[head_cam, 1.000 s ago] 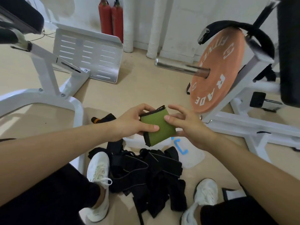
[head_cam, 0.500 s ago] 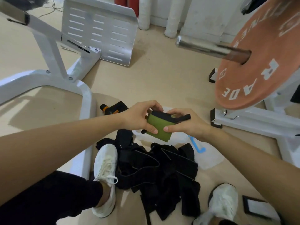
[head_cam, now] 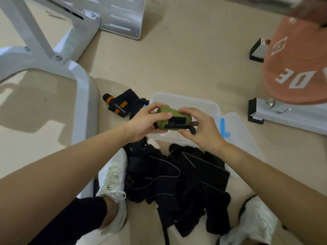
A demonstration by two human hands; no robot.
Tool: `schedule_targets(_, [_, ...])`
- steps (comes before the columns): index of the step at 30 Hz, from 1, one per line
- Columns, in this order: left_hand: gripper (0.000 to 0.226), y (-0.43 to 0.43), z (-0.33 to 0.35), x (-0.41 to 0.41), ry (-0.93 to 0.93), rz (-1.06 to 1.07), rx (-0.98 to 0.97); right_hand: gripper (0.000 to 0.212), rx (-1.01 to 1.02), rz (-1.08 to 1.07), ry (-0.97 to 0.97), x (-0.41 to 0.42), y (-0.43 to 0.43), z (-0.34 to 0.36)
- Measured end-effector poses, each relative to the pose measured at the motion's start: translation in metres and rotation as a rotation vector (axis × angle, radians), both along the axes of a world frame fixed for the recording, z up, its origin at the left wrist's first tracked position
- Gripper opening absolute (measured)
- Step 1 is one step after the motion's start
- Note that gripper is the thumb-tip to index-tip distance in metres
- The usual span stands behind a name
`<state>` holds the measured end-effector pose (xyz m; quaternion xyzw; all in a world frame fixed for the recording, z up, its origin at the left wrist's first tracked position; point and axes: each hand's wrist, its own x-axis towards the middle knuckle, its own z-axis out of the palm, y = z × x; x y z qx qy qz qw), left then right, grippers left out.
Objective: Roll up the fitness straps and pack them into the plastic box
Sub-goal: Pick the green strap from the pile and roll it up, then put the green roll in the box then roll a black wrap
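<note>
While the left hand (head_cam: pixel 146 121) grips one end and the right hand (head_cam: pixel 201 129) pinches its black tab (head_cam: pixel 178 121), the green strap roll (head_cam: pixel 177 113) is held above the plastic box (head_cam: pixel 185 100); soft, light and springy, it likely needs squeezing across the wrap.

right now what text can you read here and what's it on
"BOKEERSI": on the black wrist wrap with orange stripes, lying on the floor.
"DE": upside down on the orange weight plate; the rest of the word is cut off.
The round logo on the plate is too blurred to read.
</note>
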<state>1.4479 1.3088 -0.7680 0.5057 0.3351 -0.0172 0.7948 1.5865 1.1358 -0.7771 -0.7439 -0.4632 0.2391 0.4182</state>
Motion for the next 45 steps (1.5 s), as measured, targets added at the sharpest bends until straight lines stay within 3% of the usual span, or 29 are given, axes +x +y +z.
schedule_targets(3, [0.042, 0.004, -0.013, -0.005, -0.01, 0.018, 0.101, 0.054, -0.094, -0.035, 0.205, 0.002, 0.006, -0.003])
schedule_targets(7, [0.05, -0.001, -0.023, -0.009, -0.033, 0.061, 0.315, 0.046, -0.215, -0.21, 0.864, 0.006, 0.013, -0.008])
schedule_targets(11, [0.056, -0.014, -0.034, -0.008, -0.084, 0.072, 0.492, 0.04, -0.17, -0.325, 1.097, 0.001, 0.024, -0.016])
schedule_targets(14, [0.059, -0.019, -0.043, -0.004, -0.087, 0.05, 0.652, 0.039, -0.14, -0.361, 1.108, 0.002, 0.036, -0.024])
schedule_targets(18, [0.045, -0.006, -0.049, -0.004, -0.084, -0.017, 0.628, 0.037, -0.158, -0.385, 1.078, 0.016, 0.052, -0.045])
schedule_targets(20, [0.036, 0.007, -0.057, -0.007, 0.027, -0.034, 0.712, 0.044, -0.214, -0.398, 0.969, 0.024, 0.06, -0.061])
schedule_targets(23, [0.052, 0.023, -0.071, -0.017, 0.173, -0.01, 0.911, 0.05, -0.308, -0.377, 0.791, 0.031, 0.072, -0.085])
schedule_targets(29, [0.059, 0.025, -0.086, -0.028, 0.18, -0.066, 0.748, 0.056, -0.317, -0.285, 0.55, 0.028, 0.098, -0.125])
schedule_targets(34, [0.061, 0.026, -0.088, -0.029, 0.17, -0.034, 0.681, 0.064, -0.481, -0.311, 0.09, 0.023, 0.1, -0.137])
schedule_targets(36, [0.063, 0.024, -0.089, -0.031, 0.171, -0.029, 0.663, 0.073, -0.558, -0.379, 0.155, 0.017, 0.098, -0.136])
schedule_targets(40, [0.064, 0.022, -0.093, -0.032, 0.173, -0.011, 0.622, 0.059, -0.567, -0.546, 0.708, 0.015, 0.096, -0.136])
schedule_targets(45, [0.064, 0.025, -0.095, -0.033, 0.168, -0.014, 0.576, 0.062, -0.483, -0.511, 0.744, 0.017, 0.1, -0.136])
